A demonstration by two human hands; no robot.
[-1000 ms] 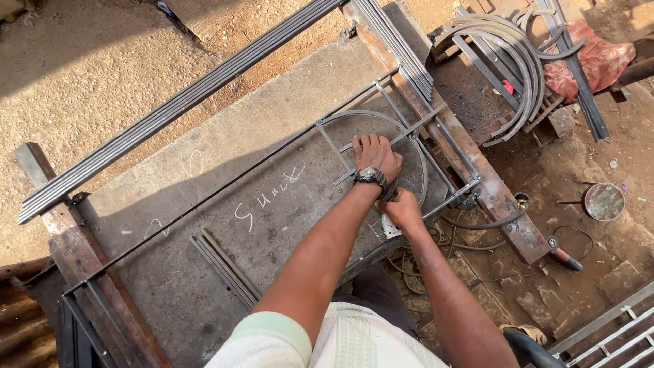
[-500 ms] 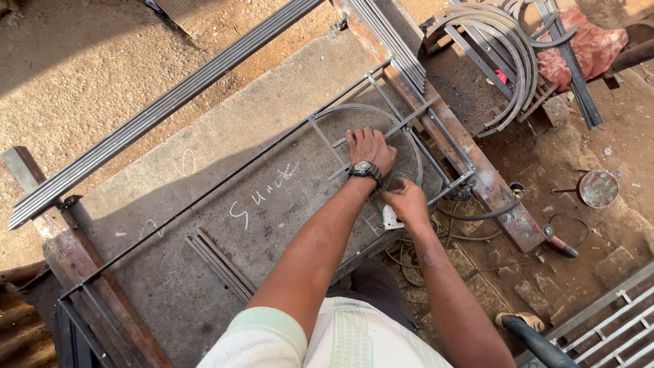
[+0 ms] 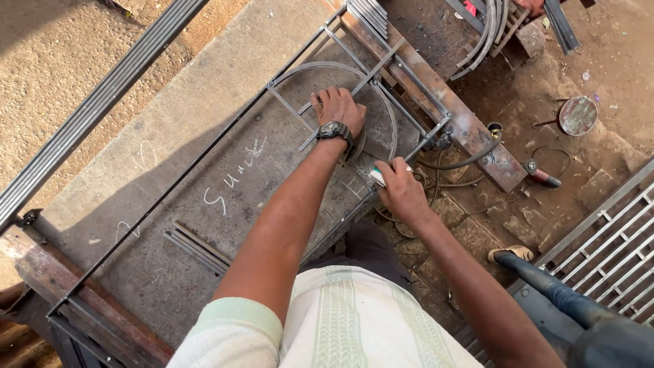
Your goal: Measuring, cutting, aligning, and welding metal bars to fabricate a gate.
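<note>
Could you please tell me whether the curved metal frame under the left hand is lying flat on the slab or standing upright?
Lying flat: the curved metal frame rests on the concrete slab, with the left hand pressed on top.

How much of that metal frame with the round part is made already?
Done: the long thin grey steel frame lies laid out on the grey concrete slab, with the curved steel strip set inside it. In hand: the left hand presses the crossbars while the right hand holds a small white object. Left: short loose bars lie unused.
</note>
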